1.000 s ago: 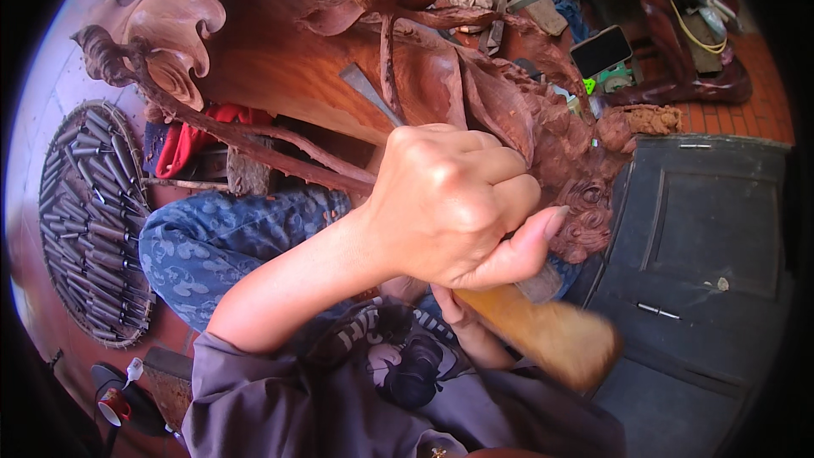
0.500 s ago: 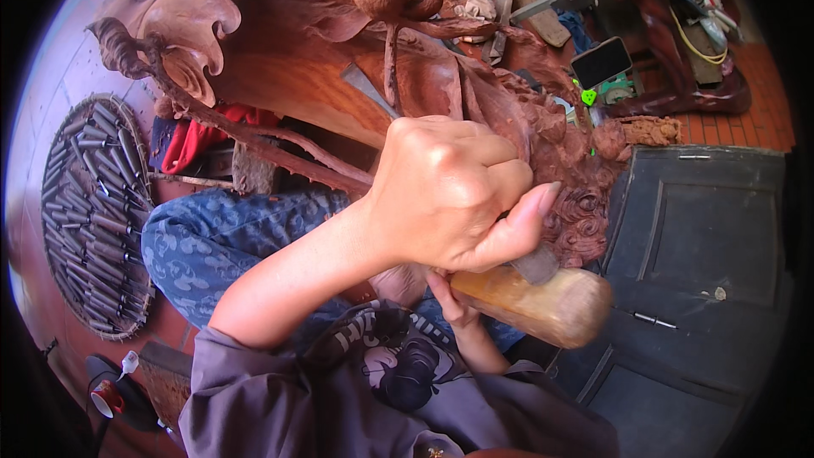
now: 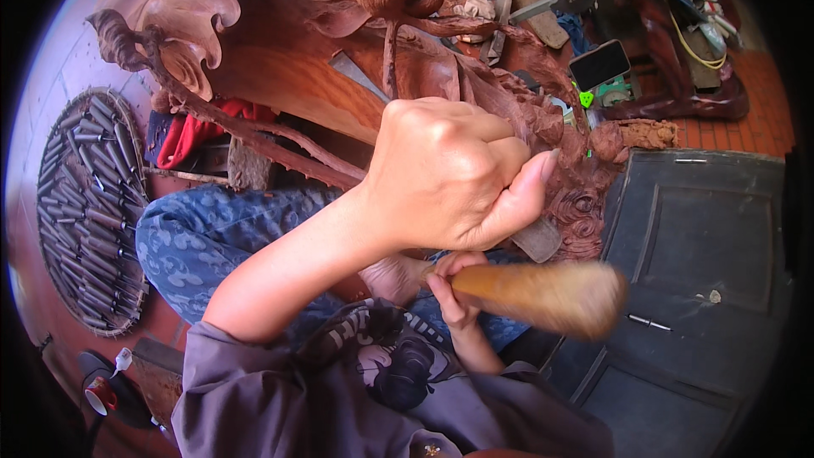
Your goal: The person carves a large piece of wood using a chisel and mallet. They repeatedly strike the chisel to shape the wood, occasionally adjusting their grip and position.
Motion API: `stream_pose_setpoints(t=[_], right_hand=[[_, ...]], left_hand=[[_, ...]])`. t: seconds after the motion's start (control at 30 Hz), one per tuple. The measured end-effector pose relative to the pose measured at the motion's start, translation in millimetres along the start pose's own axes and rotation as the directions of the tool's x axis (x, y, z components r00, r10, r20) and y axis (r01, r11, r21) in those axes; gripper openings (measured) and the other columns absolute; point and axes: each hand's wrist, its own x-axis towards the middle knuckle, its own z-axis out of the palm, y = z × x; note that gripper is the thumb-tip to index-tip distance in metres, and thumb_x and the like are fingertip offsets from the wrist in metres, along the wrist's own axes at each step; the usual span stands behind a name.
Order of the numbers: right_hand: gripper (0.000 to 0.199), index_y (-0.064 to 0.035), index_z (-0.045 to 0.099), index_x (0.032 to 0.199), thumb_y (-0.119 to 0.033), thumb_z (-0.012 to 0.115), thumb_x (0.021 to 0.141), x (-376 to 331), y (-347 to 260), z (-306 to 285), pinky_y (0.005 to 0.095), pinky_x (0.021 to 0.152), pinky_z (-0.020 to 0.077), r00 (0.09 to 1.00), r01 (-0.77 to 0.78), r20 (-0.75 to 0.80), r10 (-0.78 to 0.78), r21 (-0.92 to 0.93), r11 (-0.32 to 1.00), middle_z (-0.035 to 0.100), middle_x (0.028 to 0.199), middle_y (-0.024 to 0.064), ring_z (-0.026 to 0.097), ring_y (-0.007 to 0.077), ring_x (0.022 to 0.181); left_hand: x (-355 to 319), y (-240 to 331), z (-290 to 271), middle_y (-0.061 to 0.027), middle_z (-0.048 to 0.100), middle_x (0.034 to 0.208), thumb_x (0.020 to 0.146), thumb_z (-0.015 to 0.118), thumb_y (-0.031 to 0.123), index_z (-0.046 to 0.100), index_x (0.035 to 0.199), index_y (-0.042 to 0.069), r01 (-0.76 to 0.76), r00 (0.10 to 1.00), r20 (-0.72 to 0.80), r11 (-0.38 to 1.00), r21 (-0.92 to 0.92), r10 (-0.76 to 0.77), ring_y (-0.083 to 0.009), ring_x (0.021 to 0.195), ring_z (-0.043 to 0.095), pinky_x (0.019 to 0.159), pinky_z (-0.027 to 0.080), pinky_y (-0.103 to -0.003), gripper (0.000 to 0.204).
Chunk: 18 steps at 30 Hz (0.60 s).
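Observation:
My left hand is closed in a fist around a wood chisel, thumb pointing right. The chisel's flat steel blade reaches up and left onto the smooth hollow of a reddish-brown wood carving. Below my fist juts the butt of the chisel's handle. Lower down, my right hand grips the narrow end of a pale wooden mallet. Its thick head, blurred by motion, lies to the right, apart from the chisel butt. Whether the blade's edge bites into the wood I cannot tell.
A round basket full of chisels sits on the floor at left. Red cloth lies under the carving. To the right is a dark panelled board; beyond it are a phone and clutter. A red cup stands lower left.
The mallet head has swung away from the chisel butt, to the right, opening a gap. My left fist and the chisel have shifted slightly up and left.

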Motion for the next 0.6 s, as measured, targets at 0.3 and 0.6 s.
stream_pose_setpoints(t=[0.3,0.6], right_hand=[[0.031,-0.0047,0.048,0.096,-0.009,0.075,0.081,-7,12,4,0.027,0.072,0.044,0.997,-0.018,-0.076,0.034,0.198,0.98,0.059,0.091,0.0082,0.055,0.0148,0.075],[0.031,-0.0038,0.048,0.1,-0.008,0.073,0.082,-6,-9,-7,0.0273,0.075,0.0438,0.992,-0.123,-0.029,0.125,0.059,0.991,0.059,0.093,0.0078,0.055,0.0145,0.078]], left_hand=[[-4,14,-3,-0.0025,0.045,0.051,0.081,0.066,0.037,0.05,0.053,0.011,-0.122,0.992,0.007,0.981,0.151,0.122,-0.02,0.045,0.049,0.042,0.038,-0.031,0.041],[-5,10,-5,-0.0017,0.045,0.053,0.075,0.069,0.042,0.047,0.053,0.012,-0.124,0.989,0.082,0.992,-0.03,0.126,-0.0204,0.048,0.051,0.043,0.039,-0.032,0.043]])
